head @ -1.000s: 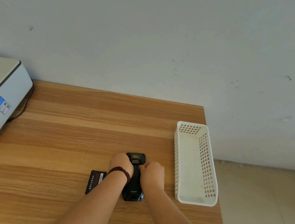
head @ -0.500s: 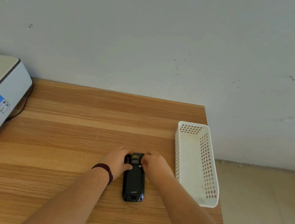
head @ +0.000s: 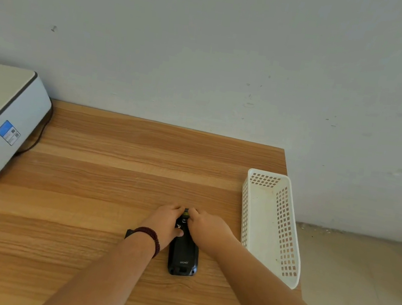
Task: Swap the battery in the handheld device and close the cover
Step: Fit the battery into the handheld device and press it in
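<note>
Presently the handheld device (head: 183, 256) lies flat and back-up on the wooden bench (head: 120, 167), its long axis running away from the person, just left of the white basket (head: 285, 241). Both hands are set on its far end: the left hand (head: 165, 222) curls round the left edge with the thumb laid across the back, and the right hand (head: 206, 226) curls round the right edge, fingertips at the top. Whether the cover is fully seated there cannot be told; the hands hide the latch area.

Judged by its look, the device is a rigid plastic shell of moderate weight, with a smooth back that may slide on the bench under sideways pressure. Best hold is across the two long edges, with thumbs pressing down on the cover. Clips on such covers are likely small and could snap if forced askew.

A dark flat object (head: 129, 233), possibly the spare battery, shows partly beside the left wrist.
</note>
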### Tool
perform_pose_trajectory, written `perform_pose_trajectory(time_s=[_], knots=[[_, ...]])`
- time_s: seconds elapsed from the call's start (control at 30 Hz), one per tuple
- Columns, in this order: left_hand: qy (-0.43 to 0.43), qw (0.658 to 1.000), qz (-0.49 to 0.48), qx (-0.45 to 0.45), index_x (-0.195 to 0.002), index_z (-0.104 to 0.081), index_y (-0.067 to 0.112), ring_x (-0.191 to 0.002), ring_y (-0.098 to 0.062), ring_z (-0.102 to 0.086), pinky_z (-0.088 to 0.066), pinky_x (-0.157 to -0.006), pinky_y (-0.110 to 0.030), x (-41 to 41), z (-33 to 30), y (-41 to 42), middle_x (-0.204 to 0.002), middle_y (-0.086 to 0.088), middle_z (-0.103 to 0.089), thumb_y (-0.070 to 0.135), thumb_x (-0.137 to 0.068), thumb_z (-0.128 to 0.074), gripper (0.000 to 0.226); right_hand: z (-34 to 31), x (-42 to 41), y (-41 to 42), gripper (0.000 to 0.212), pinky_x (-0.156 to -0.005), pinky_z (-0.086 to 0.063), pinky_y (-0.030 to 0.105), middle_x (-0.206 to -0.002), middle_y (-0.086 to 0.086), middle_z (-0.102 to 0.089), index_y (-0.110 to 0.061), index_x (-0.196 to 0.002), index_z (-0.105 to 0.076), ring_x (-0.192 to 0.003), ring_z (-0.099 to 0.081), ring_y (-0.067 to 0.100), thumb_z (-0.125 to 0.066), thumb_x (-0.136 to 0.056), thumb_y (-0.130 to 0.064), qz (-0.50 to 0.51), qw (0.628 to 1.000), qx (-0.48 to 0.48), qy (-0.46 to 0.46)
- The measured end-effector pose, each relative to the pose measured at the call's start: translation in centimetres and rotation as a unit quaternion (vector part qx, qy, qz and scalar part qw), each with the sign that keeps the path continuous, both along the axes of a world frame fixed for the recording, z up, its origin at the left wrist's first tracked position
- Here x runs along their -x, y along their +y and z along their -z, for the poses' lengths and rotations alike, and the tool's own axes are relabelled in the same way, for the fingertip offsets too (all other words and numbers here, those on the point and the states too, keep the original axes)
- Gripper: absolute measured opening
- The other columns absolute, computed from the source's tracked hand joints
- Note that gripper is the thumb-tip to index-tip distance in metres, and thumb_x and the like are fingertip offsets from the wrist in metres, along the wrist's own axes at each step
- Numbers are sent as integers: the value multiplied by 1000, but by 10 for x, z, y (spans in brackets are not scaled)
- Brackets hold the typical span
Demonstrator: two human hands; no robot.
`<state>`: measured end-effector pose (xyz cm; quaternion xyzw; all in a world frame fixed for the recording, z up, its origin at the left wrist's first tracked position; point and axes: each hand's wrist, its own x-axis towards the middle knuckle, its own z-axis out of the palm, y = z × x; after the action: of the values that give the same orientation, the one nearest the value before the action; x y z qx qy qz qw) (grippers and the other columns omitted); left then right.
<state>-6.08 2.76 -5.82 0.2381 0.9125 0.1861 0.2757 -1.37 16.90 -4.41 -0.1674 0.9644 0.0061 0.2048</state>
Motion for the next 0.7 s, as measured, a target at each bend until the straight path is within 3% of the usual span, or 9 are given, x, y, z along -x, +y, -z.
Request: perform_pose_trajectory(time_s=[0.13,0.3,0.43,0.6,0.7], knots=[[7,1000,23,17,-150,-30,16,-140,-18,-31,-26,-114,-28,2,0,1,-154,1,-33,26,-91,-62,67,0,3,1,34,-62,-39,33,-122,15,-49,-1,-131,-46,-96,-56,29,-43,-101,-15,-25,1000,3,-9],[21,999,28,14,-150,-29,13,-139,-18,-32,-25,-113,-25,1,2,0,-153,1,-33,26,-92,-61,68,-1,0,8,25,-56,-41,36,-116,15,-47,-1,-120,-53,-81,-56,30,-45,-99,-13,-70,997,1,-14],[25,999,21,6,-150,-26,11,-141,-19,-28,-21,-114,-25,-2,2,0,-155,0,-30,24,-93,-60,68,4,-5,11,19,-53,-42,36,-111,17,-50,-2,-112,-56,-67,-46,25,-48,-97,-10,-64,998,14,0],[20,1000,5,-6,-150,-28,11,-137,-18,-34,-26,-113,-26,-5,3,0,-151,1,-35,22,-92,-61,68,10,-17,7,24,-58,-44,32,-124,12,-47,-4,-120,-51,-72,-53,22,-46,-97,-7,57,998,19,13],[29,1000,-6,-11,-150,-28,12,-138,-18,-33,-25,-113,-26,-7,1,0,-153,0,-34,21,-92,-61,67,18,-24,-1,26,-76,-51,30,-123,8,-51,-9,-120,-54,-97,-59,22,-52,-94,-8,195,978,69,27]])
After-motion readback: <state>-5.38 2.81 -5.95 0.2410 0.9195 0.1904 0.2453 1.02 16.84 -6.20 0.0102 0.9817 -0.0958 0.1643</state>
